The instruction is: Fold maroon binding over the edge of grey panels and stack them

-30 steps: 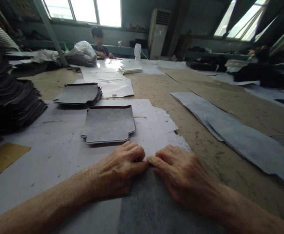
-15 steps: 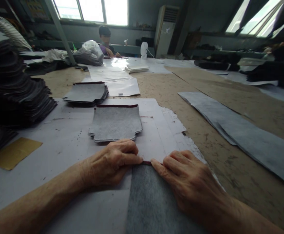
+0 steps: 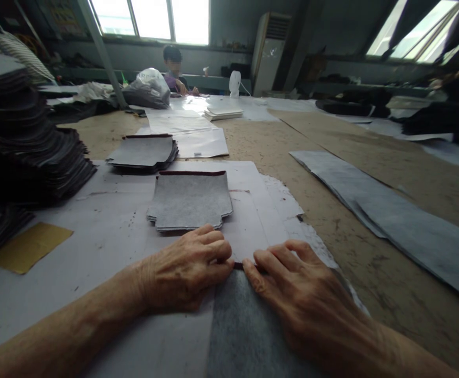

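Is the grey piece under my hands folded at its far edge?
Folded, it appears: the grey piece shows a dark strip there.

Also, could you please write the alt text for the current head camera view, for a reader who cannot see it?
Two bare hands, left and right, press the dark red top edge of a grey sheet on a white-covered table. Beyond lie two small stacks of grey pieces; a tall dark stack stands at left.

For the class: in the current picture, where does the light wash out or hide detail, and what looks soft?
Head view: back window blown out, glare on far white sheets. Head view: tall stack sunk in shadow, far-right background soft, near grey piece still showing its mottling.
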The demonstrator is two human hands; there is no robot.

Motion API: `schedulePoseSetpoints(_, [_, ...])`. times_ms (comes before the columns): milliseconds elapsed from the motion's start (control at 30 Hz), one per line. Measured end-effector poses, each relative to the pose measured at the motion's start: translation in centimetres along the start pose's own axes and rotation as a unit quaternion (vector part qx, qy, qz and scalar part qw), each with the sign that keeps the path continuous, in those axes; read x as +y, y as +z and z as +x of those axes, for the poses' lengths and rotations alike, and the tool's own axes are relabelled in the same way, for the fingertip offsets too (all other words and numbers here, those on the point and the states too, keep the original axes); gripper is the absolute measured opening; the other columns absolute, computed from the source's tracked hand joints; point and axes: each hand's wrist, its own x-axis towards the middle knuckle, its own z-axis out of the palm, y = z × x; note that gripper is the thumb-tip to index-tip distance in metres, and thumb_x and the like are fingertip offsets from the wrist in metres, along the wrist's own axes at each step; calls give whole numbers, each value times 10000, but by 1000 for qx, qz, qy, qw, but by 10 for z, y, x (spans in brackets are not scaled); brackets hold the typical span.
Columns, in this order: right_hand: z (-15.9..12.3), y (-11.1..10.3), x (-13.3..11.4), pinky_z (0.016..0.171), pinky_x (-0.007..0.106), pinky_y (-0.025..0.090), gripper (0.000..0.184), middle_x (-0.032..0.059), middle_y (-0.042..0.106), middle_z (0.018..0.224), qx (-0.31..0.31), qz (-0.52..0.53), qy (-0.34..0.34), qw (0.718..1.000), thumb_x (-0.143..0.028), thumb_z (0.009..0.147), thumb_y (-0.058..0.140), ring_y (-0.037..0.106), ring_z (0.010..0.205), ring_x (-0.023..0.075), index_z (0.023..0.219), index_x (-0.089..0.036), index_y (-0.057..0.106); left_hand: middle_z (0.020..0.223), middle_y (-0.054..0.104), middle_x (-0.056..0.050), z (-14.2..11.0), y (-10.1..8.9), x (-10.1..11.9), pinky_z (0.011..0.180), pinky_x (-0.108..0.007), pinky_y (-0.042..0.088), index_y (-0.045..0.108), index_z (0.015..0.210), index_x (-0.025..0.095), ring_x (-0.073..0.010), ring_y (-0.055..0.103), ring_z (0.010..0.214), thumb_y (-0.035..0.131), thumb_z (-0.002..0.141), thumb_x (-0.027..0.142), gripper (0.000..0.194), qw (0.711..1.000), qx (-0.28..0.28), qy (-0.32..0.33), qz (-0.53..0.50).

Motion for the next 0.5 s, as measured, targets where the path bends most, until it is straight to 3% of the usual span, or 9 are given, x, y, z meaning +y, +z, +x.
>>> schedulePoseSetpoints(100, [3, 0, -1, 726, 369, 396, 310, 79, 565, 903, -35, 45, 6, 998, -14, 746, 414, 450, 804, 203, 995, -96, 580, 801, 547, -73, -3, 1, -2, 704, -379, 387, 620, 924, 122, -179, 462, 718, 423, 751, 79, 265, 1000, 23, -6, -13])
schedulePoseSetpoints(200, [3, 2, 0, 720, 353, 413, 372, 75, 563, 909, -56, 79, 12, 995, 8, 723, 413, 441, 795, 192, 1053, -80, 559, 808, 551, -41, -8, -4, -5, 676, -303, 399, 650, 925, 185, -137, 497, 716, 442, 759, 52, 297, 984, 103, -89, -112])
schedulePoseSetpoints(267, [3, 3, 1, 717, 359, 414, 371, 72, 566, 921, -55, 84, 17, 995, 2, 730, 409, 442, 797, 191, 1058, -85, 559, 782, 557, -26, -11, -10, -6, 615, -244, 400, 668, 914, 196, -109, 513, 679, 462, 780, 71, 276, 961, 121, -148, -198])
schedulePoseSetpoints(367, [7, 4, 3, 692, 370, 412, 387, 67, 569, 909, -66, 95, 24, 993, -29, 724, 422, 450, 776, 192, 1080, -100, 556, 668, 540, 0, -13, -19, -7, 541, -214, 382, 684, 891, 186, -89, 495, 575, 508, 765, 119, 226, 946, 21, -170, -276])
schedulePoseSetpoints(433, [10, 3, 4, 678, 374, 409, 429, 63, 564, 900, -78, 103, 33, 991, -45, 701, 439, 458, 768, 195, 1107, -128, 553, 621, 521, 14, -13, -21, -7, 547, -216, 382, 690, 862, 184, -90, 488, 558, 525, 736, 116, 218, 946, -48, -165, -276])
schedulePoseSetpoints(500, [14, 2, 5, 659, 365, 404, 467, 57, 557, 888, -89, 110, 44, 989, -53, 678, 454, 464, 755, 192, 1118, -170, 556, 614, 520, 17, -12, -20, -6, 570, -222, 385, 694, 832, 191, -95, 492, 569, 524, 724, 103, 220, 951, -75, -164, -250])
